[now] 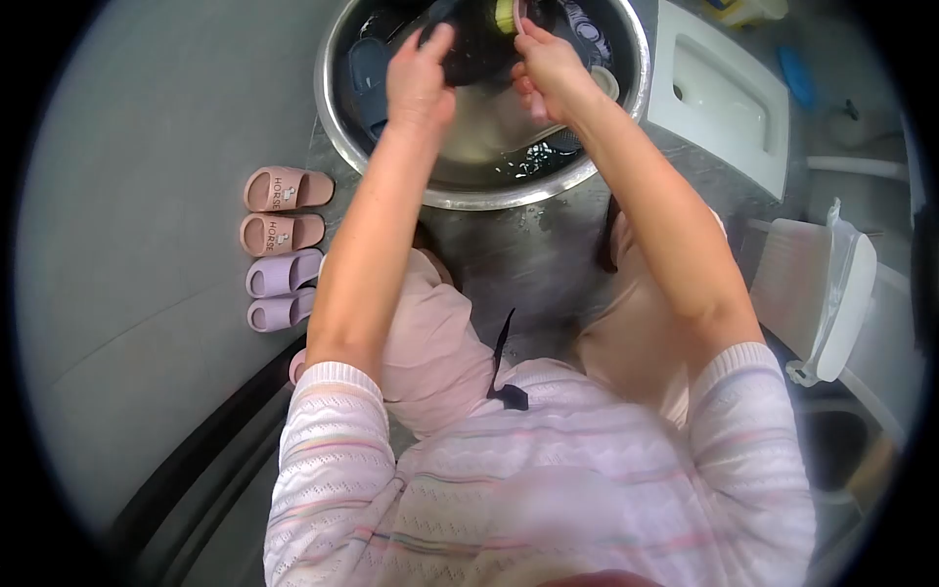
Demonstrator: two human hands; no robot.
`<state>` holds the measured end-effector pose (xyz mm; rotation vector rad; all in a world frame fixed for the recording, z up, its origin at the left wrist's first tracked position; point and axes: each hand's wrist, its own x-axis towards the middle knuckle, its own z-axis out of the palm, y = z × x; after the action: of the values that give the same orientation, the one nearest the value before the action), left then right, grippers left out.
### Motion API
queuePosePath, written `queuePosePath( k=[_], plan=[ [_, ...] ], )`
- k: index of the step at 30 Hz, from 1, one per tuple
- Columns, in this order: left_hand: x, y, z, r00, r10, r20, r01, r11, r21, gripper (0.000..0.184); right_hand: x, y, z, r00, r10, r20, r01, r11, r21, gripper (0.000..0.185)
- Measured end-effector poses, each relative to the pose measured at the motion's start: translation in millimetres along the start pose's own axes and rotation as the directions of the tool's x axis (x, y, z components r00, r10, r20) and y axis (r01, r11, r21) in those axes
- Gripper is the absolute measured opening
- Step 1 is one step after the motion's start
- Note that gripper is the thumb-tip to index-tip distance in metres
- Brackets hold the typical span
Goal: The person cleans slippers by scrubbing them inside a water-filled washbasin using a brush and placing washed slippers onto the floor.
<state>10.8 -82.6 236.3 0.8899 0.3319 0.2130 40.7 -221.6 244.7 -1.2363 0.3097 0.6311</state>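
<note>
My left hand point(421, 83) is closed at the near-left edge of a black slipper point(471, 49), held over a steel basin point(469, 200); its fingers are slightly blurred. In my right hand point(553, 73) is a scrubbing brush point(505, 16) with a pink handle and yellow-green bristles. The bristles are at the far right side of the black slipper. Cloudy water fills the basin, and a dark blue slipper point(369, 83) lies against its left wall. At the right wall, a pale-rimmed slipper point(604, 82) is partly hidden by my right hand.
Left of the basin, pink slippers point(284, 189) and lilac slippers point(284, 276) stand in a row on the grey floor point(156, 215). A white squat toilet point(729, 103) is at the right. Nearer stands a white bin point(802, 284) with a plastic liner.
</note>
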Motion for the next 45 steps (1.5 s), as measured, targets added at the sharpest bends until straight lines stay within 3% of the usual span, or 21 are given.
queuePosePath(
  k=[3, 5, 7, 9, 10, 13, 15, 17, 19, 20, 23, 26, 27, 29, 33, 38, 41, 45],
  plan=[
    [7.2, 13.6, -2.7, 0.996, -0.08, 0.049, 0.089, 0.972, -0.218, 0.025, -16.0, -24.7, -12.1, 0.992, -0.022, 0.121, 0.021, 1.0, 0.01, 0.051],
    [10.3, 9.7, -1.5, 0.986, -0.139, 0.088, 0.159, 0.941, -0.298, 0.026, -16.2, -23.8, -15.0, 0.994, -0.062, 0.086, 0.065, 0.997, -0.029, 0.05],
    [14.1, 1.2, 0.1, 0.983, -0.145, 0.114, 0.172, 0.945, -0.277, 0.029, -16.9, -14.6, -2.0, 0.97, -0.239, 0.037, 0.242, 0.958, -0.152, 0.051],
    [10.1, 1.1, 3.4, 0.981, -0.16, 0.108, 0.184, 0.945, -0.271, 0.03, -27.0, -17.7, -2.5, 0.97, -0.235, 0.055, 0.242, 0.949, -0.204, 0.054],
    [11.3, 8.3, -0.4, 0.946, -0.249, 0.208, 0.301, 0.914, -0.272, 0.03, -26.8, -17.1, -3.2, 0.967, -0.252, 0.04, 0.255, 0.944, -0.211, 0.054],
    [7.8, 14.4, 3.0, 0.925, -0.262, 0.275, 0.337, 0.9, -0.277, 0.032, -30.2, -12.0, -1.6, 0.956, -0.294, 0.015, 0.286, 0.916, -0.28, 0.052],
    [17.2, 7.6, -0.2, 0.969, -0.177, 0.174, 0.222, 0.933, -0.284, 0.031, -49.8, -10.1, 9.6, 0.959, -0.283, -0.027, 0.249, 0.881, -0.401, 0.048],
    [21.1, 3.8, -3.0, 0.988, -0.118, 0.096, 0.139, 0.955, -0.26, 0.03, -60.0, 19.0, 19.4, 0.957, -0.275, 0.088, 0.288, 0.888, -0.359, 0.047],
    [16.4, 5.4, 1.2, 0.995, -0.089, 0.04, 0.095, 0.972, -0.214, 0.029, -57.7, 21.9, 22.3, 0.951, -0.297, 0.083, 0.303, 0.857, -0.416, 0.047],
    [9.0, -1.8, 5.7, 1.0, -0.016, 0.027, 0.019, 0.994, -0.105, 0.026, -57.2, 22.8, 21.7, 0.949, -0.306, 0.076, 0.307, 0.842, -0.444, 0.047],
    [11.1, -2.1, 7.5, 0.994, -0.051, 0.092, 0.069, 0.976, -0.204, 0.027, -39.8, 10.9, 12.4, 0.952, -0.301, 0.058, 0.298, 0.86, -0.414, 0.045],
    [10.6, -3.4, 1.0, 0.967, -0.185, 0.173, 0.225, 0.942, -0.25, 0.028, -26.4, -5.0, 4.2, 0.942, -0.328, -0.068, 0.314, 0.936, -0.158, 0.048],
    [3.4, -3.2, 5.5, 0.952, -0.197, 0.236, 0.257, 0.931, -0.259, 0.03, -13.7, -6.3, -1.3, 0.95, -0.306, -0.064, 0.307, 0.952, 0.002, 0.05],
    [2.5, 2.3, 6.1, 0.944, -0.223, 0.242, 0.293, 0.906, -0.307, 0.033, -33.6, -27.3, -1.3, 0.973, -0.231, 0.006, 0.23, 0.97, 0.075, 0.047],
    [-5.0, 19.7, 13.7, 0.95, -0.175, 0.257, 0.248, 0.926, -0.286, 0.038, -41.4, -28.7, 2.1, 0.931, -0.355, 0.09, 0.354, 0.935, 0.028, 0.049],
    [-5.8, 21.2, 16.1, 0.941, -0.185, 0.282, 0.265, 0.924, -0.276, 0.041, -46.6, -29.8, 2.8, 0.934, -0.349, 0.082, 0.351, 0.936, -0.019, 0.05],
    [-10.9, 27.0, 19.2, 0.877, -0.186, 0.442, 0.32, 0.914, -0.25, 0.042, -45.9, -29.3, 4.7, 0.933, -0.353, 0.065, 0.355, 0.935, -0.023, 0.05],
    [-16.4, 33.0, 30.2, 0.899, -0.234, 0.37, 0.337, 0.91, -0.243, 0.045, -42.8, -24.9, 5.5, 0.921, -0.381, 0.085, 0.382, 0.924, 0.011, 0.051]
  ],
)
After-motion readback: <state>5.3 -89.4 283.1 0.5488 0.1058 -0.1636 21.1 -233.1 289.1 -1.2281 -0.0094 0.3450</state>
